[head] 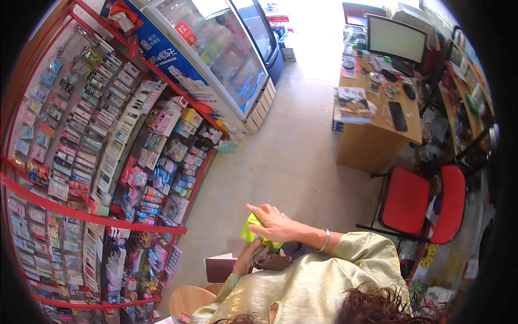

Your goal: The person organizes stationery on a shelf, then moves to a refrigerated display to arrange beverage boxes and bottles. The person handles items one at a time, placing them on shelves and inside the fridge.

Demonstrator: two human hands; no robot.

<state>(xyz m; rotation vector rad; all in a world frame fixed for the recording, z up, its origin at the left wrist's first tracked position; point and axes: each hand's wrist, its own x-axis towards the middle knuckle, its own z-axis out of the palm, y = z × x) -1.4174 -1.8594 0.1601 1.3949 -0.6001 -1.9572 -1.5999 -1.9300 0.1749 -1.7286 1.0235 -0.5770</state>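
Observation:
A bright green and yellow packet or box (249, 227), partly hidden, is held in front of my torso. My right hand (272, 223), with a silver bangle at its wrist, lies over its upper side, fingers reaching across and thumb against it. From below, my left hand (245, 256) grips the lower part; its fingers are mostly hidden. A crumpled brown cloth (270, 259) hangs at the left hand, against a pale gold satin top.
Red-framed shelving (133, 227) with hanging goods rises at left, a glass-door fridge (226, 52) beyond. At right are a wooden desk (364, 141) with a monitor (396, 39) and a red chair (404, 198). A brown box-like object (218, 269) and round wooden seat (188, 301) are low left.

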